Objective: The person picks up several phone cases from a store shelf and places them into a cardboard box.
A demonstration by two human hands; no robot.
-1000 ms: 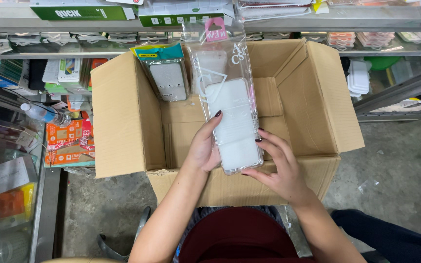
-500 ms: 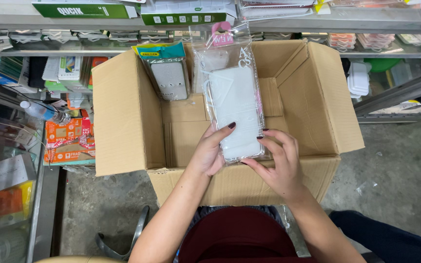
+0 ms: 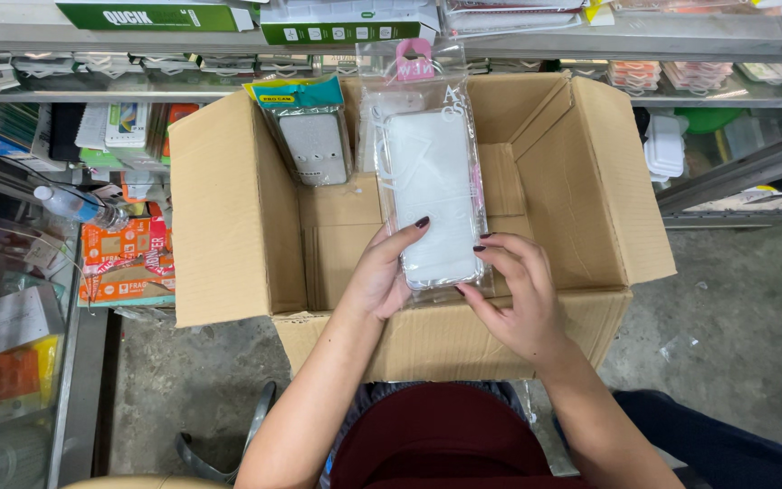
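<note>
I hold a clear phone case in a transparent plastic sleeve (image 3: pixel 432 195) with a pink hang tab, upright over an open cardboard box (image 3: pixel 228 208). My left hand (image 3: pixel 382 272) grips its lower left edge, thumb across the front. My right hand (image 3: pixel 518 294) pinches the lower right corner. Inside the box, against the back wall, leans another packaged case with a teal header (image 3: pixel 309 136), and a further clear sleeve stands behind the one I hold.
Metal shelves (image 3: pixel 590 41) at the back carry green boxes and hanging packets. At the left are orange packets (image 3: pixel 124 258), a water bottle (image 3: pixel 79 206) and a glass counter. Grey concrete floor (image 3: pixel 735 326) lies at the right. My lap is just below the box.
The sleeved case has been lifted a little and moved toward the back of the box, with both hands following it upward.
</note>
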